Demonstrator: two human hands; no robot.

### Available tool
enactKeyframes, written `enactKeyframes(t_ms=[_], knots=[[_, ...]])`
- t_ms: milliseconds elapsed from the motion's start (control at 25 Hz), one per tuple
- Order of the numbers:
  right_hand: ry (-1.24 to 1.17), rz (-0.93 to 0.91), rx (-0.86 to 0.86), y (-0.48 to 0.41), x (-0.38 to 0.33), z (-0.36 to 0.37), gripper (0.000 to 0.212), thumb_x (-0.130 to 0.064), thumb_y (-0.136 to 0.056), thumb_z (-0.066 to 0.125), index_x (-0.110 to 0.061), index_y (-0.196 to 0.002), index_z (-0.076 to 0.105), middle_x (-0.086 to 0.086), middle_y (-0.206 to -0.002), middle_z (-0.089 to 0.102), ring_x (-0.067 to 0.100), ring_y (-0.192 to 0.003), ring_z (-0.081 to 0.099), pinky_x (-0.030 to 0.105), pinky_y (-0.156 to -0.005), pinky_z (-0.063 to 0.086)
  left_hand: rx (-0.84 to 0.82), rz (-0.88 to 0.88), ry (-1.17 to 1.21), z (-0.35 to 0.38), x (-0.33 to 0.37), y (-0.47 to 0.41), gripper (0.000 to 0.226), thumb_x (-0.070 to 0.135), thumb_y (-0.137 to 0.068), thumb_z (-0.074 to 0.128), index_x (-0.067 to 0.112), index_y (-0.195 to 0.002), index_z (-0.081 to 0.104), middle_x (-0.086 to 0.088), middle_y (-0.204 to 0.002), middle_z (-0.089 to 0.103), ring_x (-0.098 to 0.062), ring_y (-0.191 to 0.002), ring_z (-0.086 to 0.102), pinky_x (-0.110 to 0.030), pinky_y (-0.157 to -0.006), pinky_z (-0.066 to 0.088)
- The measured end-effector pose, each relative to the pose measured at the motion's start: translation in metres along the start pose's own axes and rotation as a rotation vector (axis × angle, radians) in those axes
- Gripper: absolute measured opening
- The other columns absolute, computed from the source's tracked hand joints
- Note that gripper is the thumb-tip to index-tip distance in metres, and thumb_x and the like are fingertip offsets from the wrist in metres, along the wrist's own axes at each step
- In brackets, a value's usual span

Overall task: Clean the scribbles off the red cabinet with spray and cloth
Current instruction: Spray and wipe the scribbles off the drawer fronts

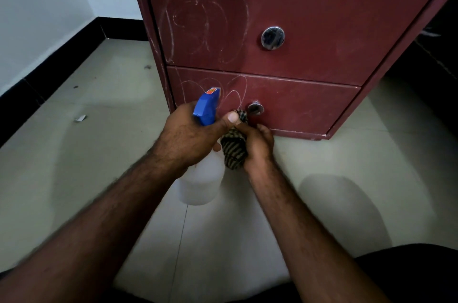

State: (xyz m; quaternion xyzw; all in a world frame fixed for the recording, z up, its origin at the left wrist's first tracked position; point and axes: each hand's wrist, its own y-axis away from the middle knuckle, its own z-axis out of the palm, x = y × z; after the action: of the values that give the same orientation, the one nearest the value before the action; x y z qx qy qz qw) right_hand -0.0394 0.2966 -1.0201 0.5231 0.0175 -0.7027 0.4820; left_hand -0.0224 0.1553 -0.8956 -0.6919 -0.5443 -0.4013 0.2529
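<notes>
**Hands.** The left hand (188,139) is wrapped round the neck of the spray bottle (200,183), just below its blue trigger head. Its thumb reaches across to touch the top of the cloth (234,151). The right hand (257,146) grips the bunched, striped cloth, fingers curled round it. Both hands are close together, held low above the floor (99,154).

**Work surface.** The hands are just in front of the lower drawer (297,104) of the red cabinet (409,42), near its round knob (256,108). The spray head points roughly toward this drawer front.

**Progress.**
- Both tools are in hand; pick-up is done.
- Pale looping scribbles (205,25) cover the left half of the upper drawer (322,17), unbroken by any wiped patch.
- Further scribbles run across the lower drawer, partly hidden behind the spray head.
- No wet patch or smear is visible on either drawer front.

**Assessment.** Cleaning appears not yet started, or barely so. Left to do: spraying and wiping both drawer fronts. The current step looks like readying the cloth before application.
</notes>
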Motion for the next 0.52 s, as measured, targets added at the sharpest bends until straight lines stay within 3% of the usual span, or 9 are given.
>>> enactKeyframes(t_ms=[120,280,400,520], knots=[[0.068,0.03,0.027,0.005,-0.003,-0.005,0.036,0.002,-0.079,0.084,0.005,-0.113,0.072,0.027,-0.105,0.077,0.045,-0.094,0.076,0.062,-0.082,0.062,-0.028,-0.044,-0.019,0.001,-0.004,-0.001,0.053,0.065,-0.082,0.066,0.019,-0.109,0.063,0.002,-0.078,0.074,0.003,-0.052,0.065,-0.021,-0.053,0.041],[0.004,0.004,0.028,0.0,-0.011,-0.006,0.051,-0.001,-0.08,0.085,0.004,-0.126,0.064,0.025,-0.108,0.077,0.038,-0.091,0.078,0.05,-0.07,0.066,-0.123,-0.076,-0.058,0.0,-0.012,-0.003,0.05,0.062,-0.082,0.07,0.02,-0.107,0.064,0.002,-0.079,0.074,-0.004,-0.059,0.071,-0.024,-0.056,0.046],[0.019,0.021,0.027,0.007,-0.014,-0.008,0.043,0.001,-0.083,0.082,0.006,-0.123,0.065,0.024,-0.106,0.077,0.033,-0.079,0.076,0.037,-0.056,0.062,-0.157,-0.128,-0.129,0.002,-0.018,-0.006,0.054,0.062,-0.081,0.072,0.017,-0.11,0.062,-0.003,-0.083,0.073,-0.009,-0.064,0.071,-0.025,-0.057,0.046],[0.037,0.025,0.047,0.007,-0.017,-0.01,0.038,-0.002,-0.084,0.082,0.002,-0.119,0.066,0.022,-0.105,0.078,0.031,-0.077,0.077,0.034,-0.052,0.06,-0.13,-0.166,-0.145,0.001,-0.019,-0.007,0.059,0.064,-0.079,0.072,0.016,-0.11,0.06,-0.003,-0.08,0.074,-0.01,-0.066,0.071,-0.026,-0.058,0.049]])
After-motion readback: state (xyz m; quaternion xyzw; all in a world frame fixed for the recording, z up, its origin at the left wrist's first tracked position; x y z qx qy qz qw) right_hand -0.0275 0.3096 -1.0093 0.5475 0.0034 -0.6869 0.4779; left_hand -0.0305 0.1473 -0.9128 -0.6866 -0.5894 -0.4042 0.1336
